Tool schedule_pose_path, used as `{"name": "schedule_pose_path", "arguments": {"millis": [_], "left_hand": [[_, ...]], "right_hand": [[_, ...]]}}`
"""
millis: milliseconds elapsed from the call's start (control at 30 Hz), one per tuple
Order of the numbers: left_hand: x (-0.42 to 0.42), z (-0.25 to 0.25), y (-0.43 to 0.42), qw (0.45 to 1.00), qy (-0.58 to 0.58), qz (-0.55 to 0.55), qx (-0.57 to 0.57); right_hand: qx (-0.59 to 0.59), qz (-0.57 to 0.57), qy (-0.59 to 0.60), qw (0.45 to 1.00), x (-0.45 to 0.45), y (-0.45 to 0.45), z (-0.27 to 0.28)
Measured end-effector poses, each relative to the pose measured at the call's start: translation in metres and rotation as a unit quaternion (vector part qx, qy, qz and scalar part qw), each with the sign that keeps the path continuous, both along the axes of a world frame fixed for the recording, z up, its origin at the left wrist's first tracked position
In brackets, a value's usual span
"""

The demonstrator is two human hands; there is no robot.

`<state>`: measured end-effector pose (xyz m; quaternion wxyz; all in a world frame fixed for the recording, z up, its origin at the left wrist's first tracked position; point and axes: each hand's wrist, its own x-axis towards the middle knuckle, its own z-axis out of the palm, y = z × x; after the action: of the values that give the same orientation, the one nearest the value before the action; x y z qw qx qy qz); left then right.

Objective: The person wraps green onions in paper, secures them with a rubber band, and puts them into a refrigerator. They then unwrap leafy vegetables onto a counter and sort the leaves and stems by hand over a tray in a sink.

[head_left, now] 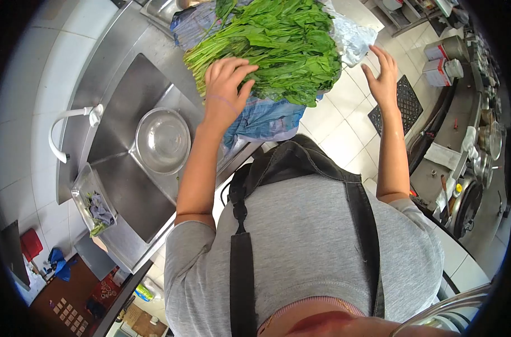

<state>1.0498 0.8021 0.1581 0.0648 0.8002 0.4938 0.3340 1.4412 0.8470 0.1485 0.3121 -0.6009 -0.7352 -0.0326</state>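
A large heap of leafy greens (289,48) lies on blue plastic sheeting (266,118) at the counter's edge, stems to the left and leaves to the right. My left hand (226,87) is over the stem side, fingers slightly curled and apart; whether it touches the stems I cannot tell. To the right of the heap, my right hand (383,78) hangs in the air with thumb and fingers spread, holding nothing. Near its fingertips is a crumpled pale plastic bag (353,39) beside the leaves.
Left of me is a steel sink (129,123) with a clear round bowl (163,140) and a white faucet (78,121). A clear container (95,205) with plant scraps stands on its edge. Stoves with pans (468,208) line the right side; a black mat (398,106) lies on the floor.
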Motion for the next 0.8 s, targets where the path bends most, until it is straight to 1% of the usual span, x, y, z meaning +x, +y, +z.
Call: {"name": "schedule_pose_path", "arguments": {"millis": [33,133,233,333,400,433,533,567,600,667,700,800], "left_hand": [[0.002,-0.004,-0.004,1.0,-0.003,0.003,-0.014],[0.015,-0.006,-0.013,0.999,-0.019,0.011,-0.034],[0.028,0.006,-0.012,0.999,0.007,0.028,-0.018],[0.042,0.018,-0.008,0.995,0.023,0.093,-0.022],[0.053,0.019,-0.004,0.987,0.02,0.152,-0.036],[0.064,0.02,-0.001,0.984,0.0,0.175,-0.041],[0.101,0.019,0.012,0.977,-0.047,0.195,-0.067],[0.114,0.018,0.017,0.978,-0.03,0.197,-0.06],[0.126,0.021,0.019,0.979,-0.013,0.192,-0.061],[0.144,0.034,0.023,0.981,0.019,0.187,-0.056],[0.15,0.04,0.023,0.98,0.017,0.191,-0.054],[0.15,0.04,0.013,0.968,-0.026,0.238,-0.072]], "right_hand": [[0.015,0.042,-0.011,0.999,-0.001,0.013,0.005],[-0.039,0.17,-0.061,0.983,-0.004,0.059,0.015],[-0.103,0.175,-0.145,0.968,-0.005,0.103,0.007],[-0.266,0.206,-0.104,0.936,-0.015,0.153,-0.002],[-0.374,0.223,-0.111,0.893,-0.015,0.182,-0.003],[-0.375,0.23,-0.101,0.892,-0.016,0.183,0.008],[-0.382,0.319,0.012,0.867,0.005,0.212,-0.005],[-0.405,0.333,0.095,0.846,0.014,0.221,-0.011],[-0.463,0.338,0.149,0.806,0.025,0.234,-0.013],[-0.566,0.343,0.245,0.709,0.05,0.263,-0.012],[-0.616,0.317,0.295,0.658,0.066,0.273,-0.008],[-0.637,0.298,0.433,0.563,0.107,0.293,-0.009]]}}
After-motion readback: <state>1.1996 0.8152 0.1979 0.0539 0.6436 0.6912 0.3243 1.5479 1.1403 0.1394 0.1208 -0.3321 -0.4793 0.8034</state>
